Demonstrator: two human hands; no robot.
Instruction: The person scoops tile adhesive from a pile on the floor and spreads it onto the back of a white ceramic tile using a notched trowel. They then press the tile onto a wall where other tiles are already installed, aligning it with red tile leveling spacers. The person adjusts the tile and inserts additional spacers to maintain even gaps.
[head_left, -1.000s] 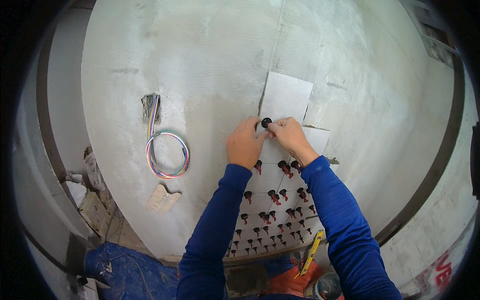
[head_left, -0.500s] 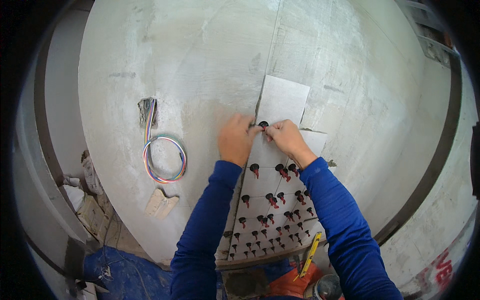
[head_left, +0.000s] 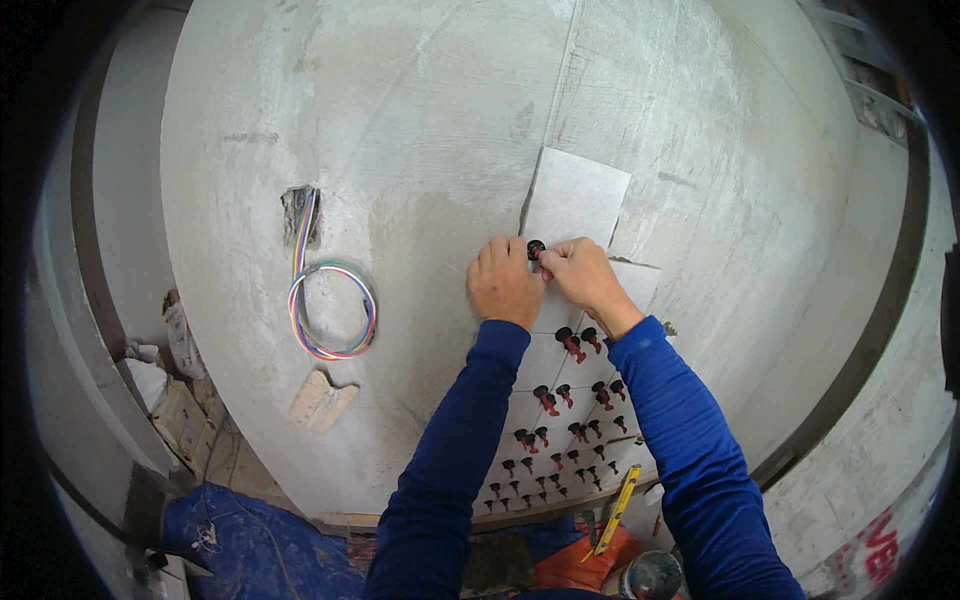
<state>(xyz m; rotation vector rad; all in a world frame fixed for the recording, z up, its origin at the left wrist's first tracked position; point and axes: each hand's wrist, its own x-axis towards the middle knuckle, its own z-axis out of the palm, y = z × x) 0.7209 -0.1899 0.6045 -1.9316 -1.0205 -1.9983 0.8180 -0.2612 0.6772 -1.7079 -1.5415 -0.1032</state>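
Observation:
My right hand (head_left: 588, 278) pinches the red handle of a black tile levelling knob (head_left: 537, 246). The knob sits at the joint below the top white tile (head_left: 578, 195). Just left of it, my left hand (head_left: 504, 285) lies against the column of tiles near its left edge, fingers stretched upward and thumb close to my right fingertips. Several more black-and-red levelling knobs (head_left: 546, 398) stick out along the tile joints lower down, partly hidden behind my forearms.
Left on the bare grey wall (head_left: 420, 130), a loop of coloured wires (head_left: 372, 312) hangs from a recessed hole (head_left: 300, 217). Beneath it is a beige fitting (head_left: 322, 402). Low down are a yellow spirit level (head_left: 618, 510), a bucket (head_left: 655, 575) and a blue sheet (head_left: 245, 545).
My left hand has moved right and settled against the tiles with its fingers stretched up. The right hand stays at the same levelling knob. The view has shifted slightly.

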